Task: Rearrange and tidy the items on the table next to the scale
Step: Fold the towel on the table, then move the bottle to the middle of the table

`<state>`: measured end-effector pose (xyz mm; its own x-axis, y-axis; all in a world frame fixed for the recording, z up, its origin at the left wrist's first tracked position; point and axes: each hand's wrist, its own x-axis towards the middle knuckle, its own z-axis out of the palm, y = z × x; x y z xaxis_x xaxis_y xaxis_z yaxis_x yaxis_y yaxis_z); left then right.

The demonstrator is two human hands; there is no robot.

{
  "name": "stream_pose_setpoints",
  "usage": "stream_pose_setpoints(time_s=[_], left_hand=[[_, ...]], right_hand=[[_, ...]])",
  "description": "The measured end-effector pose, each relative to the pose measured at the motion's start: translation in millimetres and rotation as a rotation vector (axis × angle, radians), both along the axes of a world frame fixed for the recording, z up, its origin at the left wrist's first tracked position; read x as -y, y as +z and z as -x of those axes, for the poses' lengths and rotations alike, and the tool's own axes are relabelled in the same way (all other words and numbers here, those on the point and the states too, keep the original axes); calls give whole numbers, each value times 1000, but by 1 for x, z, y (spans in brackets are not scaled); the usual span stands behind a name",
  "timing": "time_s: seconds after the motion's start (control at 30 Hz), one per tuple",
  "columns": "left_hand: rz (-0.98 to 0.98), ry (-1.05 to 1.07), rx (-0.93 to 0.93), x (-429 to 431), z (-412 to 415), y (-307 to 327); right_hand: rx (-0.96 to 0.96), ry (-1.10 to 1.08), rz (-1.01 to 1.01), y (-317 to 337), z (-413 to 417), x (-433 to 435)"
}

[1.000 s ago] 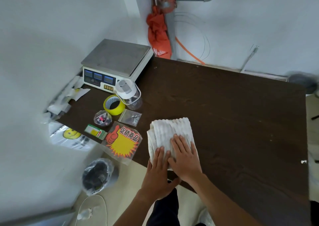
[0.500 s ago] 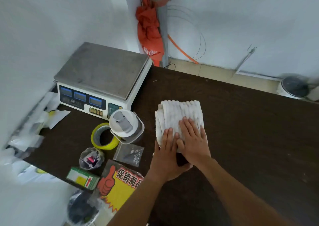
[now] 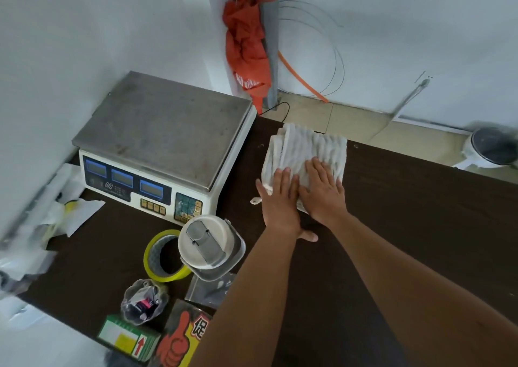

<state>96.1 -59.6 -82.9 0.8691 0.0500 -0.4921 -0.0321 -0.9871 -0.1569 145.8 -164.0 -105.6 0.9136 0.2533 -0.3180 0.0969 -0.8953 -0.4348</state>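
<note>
Compared with a second ago, the folded towel (image 3: 308,148) is much farther from the person. It was at the near edge of the bench (image 3: 420,226), and now it lies at the far edge, just to the right of the scale (image 3: 162,131), with a narrow strip of dark bench between them. Both hands travel with it. The left hand (image 3: 280,198) and the right hand (image 3: 322,190) lie side by side on the near part of the towel, with fingers straight and flat. They press it down and grip nothing. The towel keeps its folded shape, only one small corner sticks out at the near left. I judge that the push is almost finished, because the towel has no more room to go far. The small things in front of the scale, namely the yellow tape roll (image 3: 165,257), the jar (image 3: 210,243), the little bag (image 3: 144,302) and the green box (image 3: 126,338), are in the same loose group as before, so they probably remain to be tidied.
</note>
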Motion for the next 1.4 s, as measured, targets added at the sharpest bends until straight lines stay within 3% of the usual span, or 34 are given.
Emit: stream_pose_setpoints(time_s=[0.43, 0.6, 0.83, 1.17, 1.4], left_hand=[[-47, 79, -30, 25, 17, 15], [6, -15, 5, 12, 19, 46], [107, -3, 269, 7, 31, 123], [58, 248, 415, -60, 103, 216], [145, 384, 360, -103, 149, 219]], right_hand=[[63, 285, 259, 24, -1, 19], [146, 289, 162, 66, 16, 18], [258, 388, 39, 130, 42, 22], [320, 545, 41, 199, 73, -16], [317, 648, 36, 206, 106, -56]])
